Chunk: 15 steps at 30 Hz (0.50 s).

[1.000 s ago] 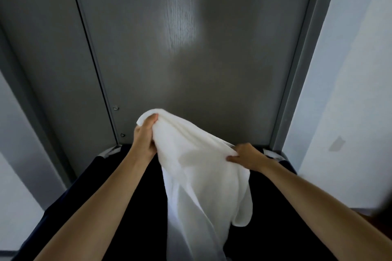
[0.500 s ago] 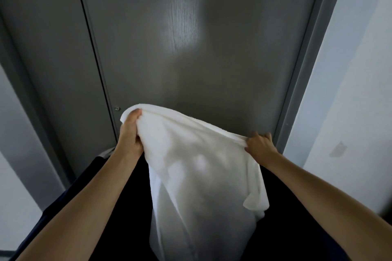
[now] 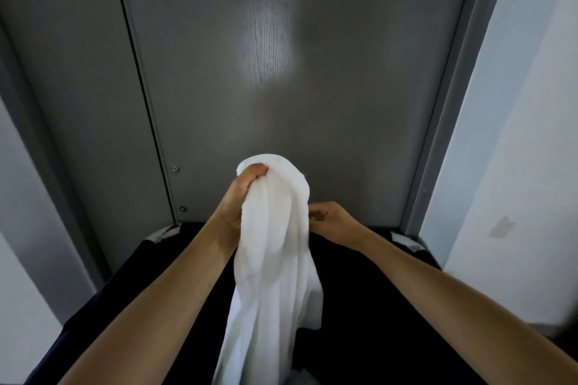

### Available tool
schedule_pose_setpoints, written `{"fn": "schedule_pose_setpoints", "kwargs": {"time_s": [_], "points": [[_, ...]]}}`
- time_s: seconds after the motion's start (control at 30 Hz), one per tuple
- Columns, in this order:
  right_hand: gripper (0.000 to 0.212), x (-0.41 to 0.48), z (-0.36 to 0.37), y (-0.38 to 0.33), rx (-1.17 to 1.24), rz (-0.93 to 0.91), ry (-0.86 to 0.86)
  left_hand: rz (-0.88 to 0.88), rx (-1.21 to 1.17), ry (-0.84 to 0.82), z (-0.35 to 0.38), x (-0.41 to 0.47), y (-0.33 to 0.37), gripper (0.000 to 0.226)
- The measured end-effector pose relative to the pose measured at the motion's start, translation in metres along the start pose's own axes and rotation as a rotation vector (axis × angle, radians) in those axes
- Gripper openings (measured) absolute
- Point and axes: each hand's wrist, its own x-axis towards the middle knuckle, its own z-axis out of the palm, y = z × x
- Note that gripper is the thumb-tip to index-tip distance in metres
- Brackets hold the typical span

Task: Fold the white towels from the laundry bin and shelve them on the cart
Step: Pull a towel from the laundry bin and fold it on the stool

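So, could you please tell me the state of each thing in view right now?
white towel: unfolded, bunched, hanging from the left hand.
left hand: raised, gripping the towel's top.
right hand: fingers curled at the towel's right edge; whether it grips cannot be told.
laundry bin: open, with the towel's lower end hanging into it.
grey door: closed.

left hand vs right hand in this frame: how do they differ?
Height: left hand is up at the bunched top of the towel; right hand sits lower, at the towel's right edge. Grip: left hand clearly grips the cloth; right hand's fingers curl at the edge, but a grip can't be confirmed. Shared: both bare, both over the dark bin.
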Motion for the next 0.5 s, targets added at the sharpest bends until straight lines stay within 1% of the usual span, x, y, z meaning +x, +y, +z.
{"fn": "schedule_pose_setpoints", "kwargs": {"time_s": [0.03, 0.07, 0.13, 0.17, 0.23, 0.3, 0.33, 0.43, 0.47, 0.5], "points": [[0.016, -0.001, 0.001, 0.0, -0.051, 0.002, -0.015, -0.008, 0.029, 0.04, -0.003, 0.001, 0.001, 0.042], [0.014, -0.004, 0.003, 0.0, -0.082, 0.005, -0.038, -0.013, 0.048, 0.075, -0.005, 0.0, 0.002, 0.039], [0.014, -0.011, 0.009, 0.002, -0.116, 0.035, -0.097, -0.008, 0.06, 0.11, -0.009, -0.002, 0.004, 0.035], [0.015, -0.016, 0.012, 0.002, -0.137, 0.067, -0.156, 0.005, 0.054, 0.118, -0.011, -0.002, 0.003, 0.034], [0.024, -0.023, 0.022, 0.003, -0.194, 0.147, -0.273, 0.065, 0.046, 0.112, -0.015, -0.003, 0.003, 0.034], [0.033, -0.028, 0.032, 0.008, -0.232, 0.212, -0.307, 0.163, 0.004, 0.113, -0.017, -0.006, 0.006, 0.032], [0.035, -0.03, 0.036, 0.01, -0.23, 0.232, -0.309, 0.188, -0.022, 0.112, -0.02, -0.007, 0.008, 0.032], [0.035, -0.03, 0.04, 0.018, -0.166, 0.31, -0.273, 0.243, -0.132, 0.033, -0.029, -0.009, 0.015, 0.033], [0.032, -0.029, 0.037, 0.021, -0.161, 0.325, -0.224, 0.235, -0.132, 0.047, -0.032, -0.01, 0.016, 0.036], [0.03, -0.028, 0.03, 0.025, -0.183, 0.333, -0.155, 0.211, -0.094, 0.108, -0.038, -0.007, 0.018, 0.039]]}}
